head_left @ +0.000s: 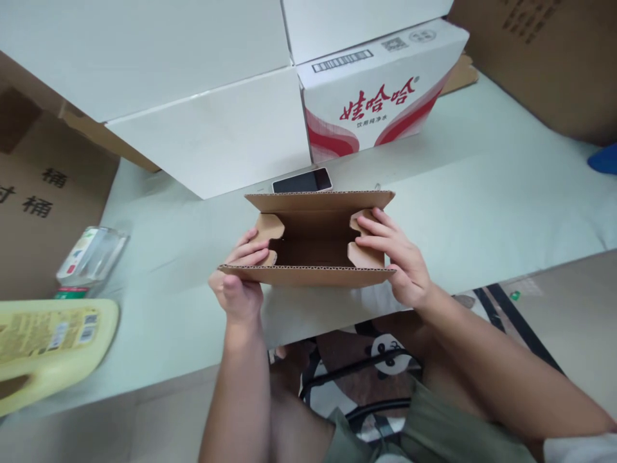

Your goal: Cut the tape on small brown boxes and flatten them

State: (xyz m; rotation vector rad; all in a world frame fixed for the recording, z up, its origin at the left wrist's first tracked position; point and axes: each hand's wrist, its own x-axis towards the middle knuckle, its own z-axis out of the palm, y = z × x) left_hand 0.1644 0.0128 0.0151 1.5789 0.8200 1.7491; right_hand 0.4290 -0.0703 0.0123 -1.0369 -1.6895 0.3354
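A small brown cardboard box (pixel 308 276) is held upright between my two hands at the table's near side, its top open toward me. The long flaps stand out at front and back, and the short notched flaps lean at the two ends. My left hand (pixel 241 276) grips the left end, fingers on the short flap and thumb by the front flap. On the right end, my right hand (pixel 398 257) has its fingers over the notched flap and its thumb near the front corner. The inside is dark, and no contents can be made out.
Behind the box lies a phone (pixel 303 181) with a dark screen. White cartons (pixel 216 135) and a red-and-white carton (pixel 376 109) stand at the back. On the left are a yellow jug (pixel 58 347), a clear plastic bottle (pixel 91 254) and a large brown carton (pixel 43 193). The table (pixel 506 212) has a pale green cover.
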